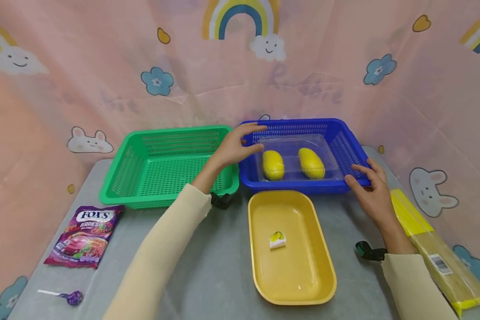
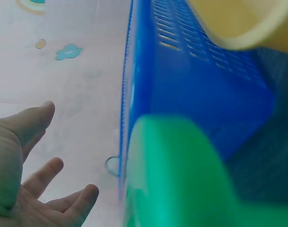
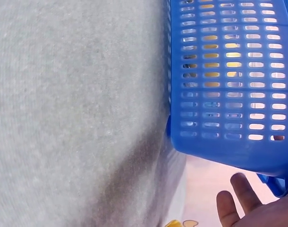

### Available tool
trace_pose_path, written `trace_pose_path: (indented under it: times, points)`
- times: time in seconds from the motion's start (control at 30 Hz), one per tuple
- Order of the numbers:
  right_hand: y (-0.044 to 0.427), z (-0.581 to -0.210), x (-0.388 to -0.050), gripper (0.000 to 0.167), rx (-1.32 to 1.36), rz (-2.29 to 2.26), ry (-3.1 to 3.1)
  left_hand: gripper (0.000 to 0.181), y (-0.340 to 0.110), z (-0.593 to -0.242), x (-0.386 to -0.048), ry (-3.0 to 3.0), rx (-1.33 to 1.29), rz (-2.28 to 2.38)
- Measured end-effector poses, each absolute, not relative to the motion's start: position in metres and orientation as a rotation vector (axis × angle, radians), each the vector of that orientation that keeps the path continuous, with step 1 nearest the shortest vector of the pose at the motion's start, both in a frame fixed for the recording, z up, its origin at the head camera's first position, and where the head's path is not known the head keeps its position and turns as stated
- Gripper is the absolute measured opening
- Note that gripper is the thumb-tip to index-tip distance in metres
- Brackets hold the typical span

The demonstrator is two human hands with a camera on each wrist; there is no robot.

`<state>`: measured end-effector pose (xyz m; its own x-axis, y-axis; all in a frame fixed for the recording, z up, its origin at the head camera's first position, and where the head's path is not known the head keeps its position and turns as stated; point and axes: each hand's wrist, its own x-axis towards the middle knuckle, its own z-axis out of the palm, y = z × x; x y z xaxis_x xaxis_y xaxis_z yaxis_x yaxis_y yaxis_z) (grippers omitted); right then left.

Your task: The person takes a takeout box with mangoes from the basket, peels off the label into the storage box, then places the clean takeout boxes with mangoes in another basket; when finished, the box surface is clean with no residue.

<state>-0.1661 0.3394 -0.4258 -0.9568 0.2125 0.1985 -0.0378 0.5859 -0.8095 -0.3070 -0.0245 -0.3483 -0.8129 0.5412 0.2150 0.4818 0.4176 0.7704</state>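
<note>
A blue basket (image 1: 304, 186) stands at the back of the table. Inside it lies a clear plastic box (image 1: 292, 144) with two yellow mangoes, one at the left (image 1: 273, 165) and one at the right (image 1: 311, 163). My left hand (image 1: 236, 144) hovers over the basket's left end, thumb and fingers spread and holding nothing. In the left wrist view the left hand (image 2: 35, 175) is apart from the blue rim. At the basket's right rim is my right hand (image 1: 374, 195), its fingers loosely extended; whether they touch the rim cannot be made out.
Left of the blue basket stands a green basket (image 1: 116, 178). A yellow tray (image 1: 292, 275) in front holds a small white-and-yellow piece (image 1: 278, 240). A purple candy bag (image 1: 86, 238) and a lollipop (image 1: 74, 298) lie at left, a yellow-ended clear packet (image 1: 444, 258) at right.
</note>
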Motion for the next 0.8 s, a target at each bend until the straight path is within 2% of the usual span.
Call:
trace_pose_path:
  times: [0.43,0.8]
  points:
    - [0.345,-0.416,-0.174,0.066,-0.222,1.225,-2.564,0.054,-0.101,-0.340,-0.269,2.702,0.886,1.548]
    - [0.332,-0.391,-0.172,0.066,-0.036,0.995,-2.546,0.058,-0.163,-0.336,-0.236,2.977,0.798,1.326]
